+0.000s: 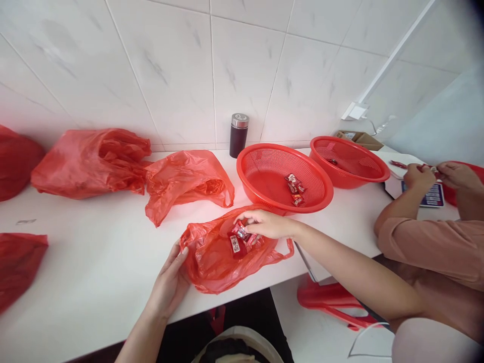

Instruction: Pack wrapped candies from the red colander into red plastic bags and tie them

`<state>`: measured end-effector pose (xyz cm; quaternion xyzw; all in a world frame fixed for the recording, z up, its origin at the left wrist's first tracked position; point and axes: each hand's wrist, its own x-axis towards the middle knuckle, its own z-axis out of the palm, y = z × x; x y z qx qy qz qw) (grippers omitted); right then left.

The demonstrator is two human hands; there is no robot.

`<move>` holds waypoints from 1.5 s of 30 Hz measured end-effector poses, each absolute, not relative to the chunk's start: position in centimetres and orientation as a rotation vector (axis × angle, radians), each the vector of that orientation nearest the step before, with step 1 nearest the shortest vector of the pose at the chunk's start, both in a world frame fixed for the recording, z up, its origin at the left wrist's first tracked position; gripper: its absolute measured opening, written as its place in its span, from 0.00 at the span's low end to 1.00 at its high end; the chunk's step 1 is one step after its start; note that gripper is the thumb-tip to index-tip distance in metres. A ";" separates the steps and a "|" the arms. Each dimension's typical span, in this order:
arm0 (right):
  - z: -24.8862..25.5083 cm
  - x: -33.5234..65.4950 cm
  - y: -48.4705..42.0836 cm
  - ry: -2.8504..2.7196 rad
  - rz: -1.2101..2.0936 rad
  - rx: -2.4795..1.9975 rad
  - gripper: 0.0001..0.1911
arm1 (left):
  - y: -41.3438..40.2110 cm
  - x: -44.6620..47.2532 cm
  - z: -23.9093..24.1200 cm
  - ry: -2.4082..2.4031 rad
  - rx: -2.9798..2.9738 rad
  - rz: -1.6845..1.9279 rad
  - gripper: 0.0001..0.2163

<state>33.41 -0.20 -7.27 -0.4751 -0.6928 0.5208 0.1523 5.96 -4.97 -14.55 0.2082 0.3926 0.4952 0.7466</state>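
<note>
Two hands work one red bag (212, 262) at the bench (94, 262) edge: the left hand (172, 277) pins its rim open, the right hand (264, 224) closes on sweets (240, 237) inside. Beyond, a red basket (283, 176) holds a few sweets; a second basket (350, 161) holds one or two. A co-worker's hands (438, 176) sit far right.

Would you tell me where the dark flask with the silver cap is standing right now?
In the head view the dark flask stands upright at the back of the white table, against the tiled wall, just behind and left of the nearer red basket.
</note>
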 end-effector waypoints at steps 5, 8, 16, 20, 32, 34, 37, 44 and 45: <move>-6.8 33.4 -1.2 -1.982 1.447 -1.478 0.17 | -5.1 5.9 -14.6 0.856 0.452 1.089 0.17; -5.1 33.2 -2.6 -2.206 0.984 -1.593 0.17 | -5.1 5.9 -14.6 0.852 0.445 1.094 0.16; -1.1 42.1 4.1 -2.041 0.331 -2.169 0.17 | -5.1 6.1 -14.6 0.877 0.417 1.113 0.13; -3.8 47.0 7.4 -1.973 0.438 -2.528 0.26 | -5.2 6.1 -14.5 0.890 0.409 1.114 0.13; -4.1 47.3 7.5 -1.851 1.003 -1.958 0.10 | -4.9 5.9 -14.7 0.906 0.387 1.098 0.15; -2.7 46.0 6.9 -1.769 1.030 -1.797 0.11 | -4.9 5.9 -14.7 0.890 0.391 1.104 0.16; -1.1 42.4 5.2 -1.604 1.156 -1.502 0.13 | -4.9 5.9 -14.9 0.877 0.400 1.107 0.16; -3.9 32.3 0.3 -1.719 1.282 -1.275 0.08 | -5.0 6.0 -15.1 0.853 0.391 1.135 0.13; -4.6 31.5 0.1 -1.762 1.219 -1.284 0.06 | -5.0 6.0 -15.1 0.856 0.388 1.142 0.13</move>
